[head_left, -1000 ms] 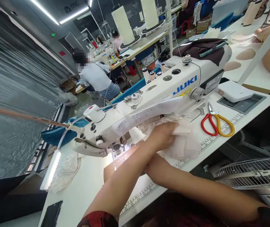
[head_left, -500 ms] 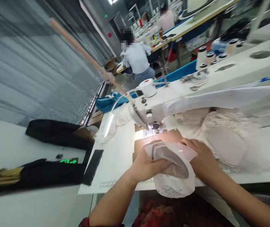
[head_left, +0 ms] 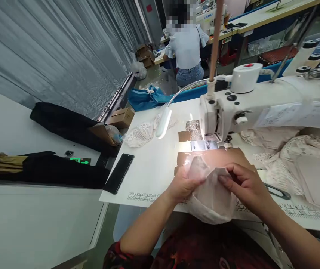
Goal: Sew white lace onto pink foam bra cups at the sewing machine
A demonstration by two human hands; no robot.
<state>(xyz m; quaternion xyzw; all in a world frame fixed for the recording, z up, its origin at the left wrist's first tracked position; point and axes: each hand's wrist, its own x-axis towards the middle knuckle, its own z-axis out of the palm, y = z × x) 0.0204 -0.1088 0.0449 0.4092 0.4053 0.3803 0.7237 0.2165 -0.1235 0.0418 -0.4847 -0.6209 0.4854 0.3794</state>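
Note:
Over the table's front edge, both hands hold a pale, cup-shaped fabric piece (head_left: 213, 203), which looks like a bra cup. My left hand (head_left: 182, 184) pinches its left side between thumb and fingers. The upper right edge is gripped by my right hand (head_left: 245, 183), thumb and forefinger pressed together. Two fabric points stand up between the hands. Just beyond lies brown tape (head_left: 214, 156) on the table, in front of the sewing machine (head_left: 213, 116). The cup is apart from the needle area.
White lace pieces (head_left: 140, 135) lie at left, with a black phone (head_left: 119, 173) nearer the front edge. Lace fabric (head_left: 311, 157) is heaped at right, near a dark looped tool handle (head_left: 277, 191). A lamp (head_left: 164, 121) hangs over the table. A person (head_left: 188, 48) sits beyond.
The cup has been turned, so its opening and raised points now face up. My right hand has shifted onto its upper edge. The view has swung left.

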